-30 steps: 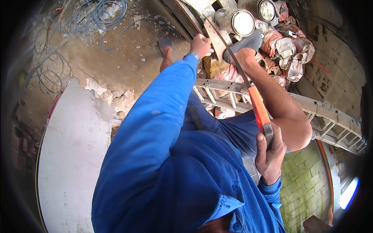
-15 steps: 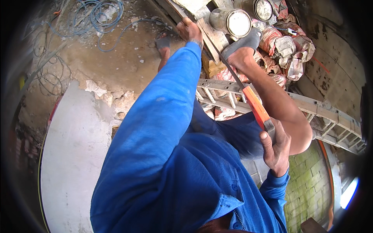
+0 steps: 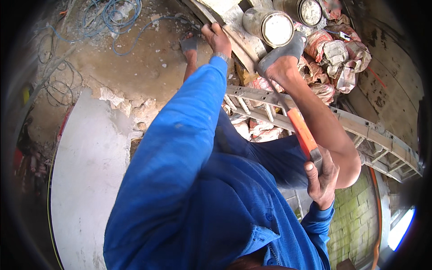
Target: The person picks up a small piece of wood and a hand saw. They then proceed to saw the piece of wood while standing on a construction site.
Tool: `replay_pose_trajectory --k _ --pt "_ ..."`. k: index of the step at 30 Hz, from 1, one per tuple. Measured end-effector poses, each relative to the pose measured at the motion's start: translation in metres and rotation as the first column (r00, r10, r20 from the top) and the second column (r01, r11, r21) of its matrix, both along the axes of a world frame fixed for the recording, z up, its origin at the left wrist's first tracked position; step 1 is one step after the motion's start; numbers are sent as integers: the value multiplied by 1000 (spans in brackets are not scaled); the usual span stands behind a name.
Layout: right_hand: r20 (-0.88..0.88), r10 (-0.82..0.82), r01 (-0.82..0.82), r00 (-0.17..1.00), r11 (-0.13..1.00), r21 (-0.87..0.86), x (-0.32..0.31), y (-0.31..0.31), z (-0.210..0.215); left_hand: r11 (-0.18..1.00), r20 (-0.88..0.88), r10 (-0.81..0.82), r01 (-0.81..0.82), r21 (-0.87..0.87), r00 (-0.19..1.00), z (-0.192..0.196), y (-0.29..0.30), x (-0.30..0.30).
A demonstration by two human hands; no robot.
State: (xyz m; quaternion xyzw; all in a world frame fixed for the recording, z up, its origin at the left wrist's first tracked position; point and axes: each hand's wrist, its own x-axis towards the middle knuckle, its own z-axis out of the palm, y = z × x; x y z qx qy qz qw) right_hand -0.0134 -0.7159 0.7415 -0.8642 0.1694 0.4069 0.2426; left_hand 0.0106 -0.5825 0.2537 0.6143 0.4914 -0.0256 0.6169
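My left hand point(image 3: 218, 40) is stretched far forward, its fingers closed over the edge of a wooden plank point(image 3: 241, 48). My right hand point(image 3: 323, 180), close to my body, grips the black and orange handle of a handsaw point(image 3: 302, 131). The narrow dark blade, seen almost edge-on, runs forward from the handle toward the plank beside my foot point(image 3: 281, 56). That sandalled foot rests on the wood. Whether the teeth touch the plank, I cannot tell.
Two plaster-crusted buckets point(image 3: 275, 28) stand beyond my foot. Crumpled sacks point(image 3: 335, 56) are heaped to the right. An aluminium ladder point(image 3: 351, 120) lies beneath my leg. Blue hose point(image 3: 110, 20) is coiled at the far left, and a grey slab point(image 3: 87, 180) lies on the left.
My right hand and the saw have drawn back slightly toward my body. My left hand still holds the plank, with its wrist and forearm shifted a little left.
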Motion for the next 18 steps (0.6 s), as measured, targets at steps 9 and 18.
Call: replay_pose_trajectory --k 9,18 --pt "27 -22 22 999 1000 11 -12 10 -10 991 -152 10 -30 -128 988 25 10 20" --pt "-6 -17 17 1000 999 -33 -2 13 -8 915 -215 285 -332 -228 934 6 7 34"
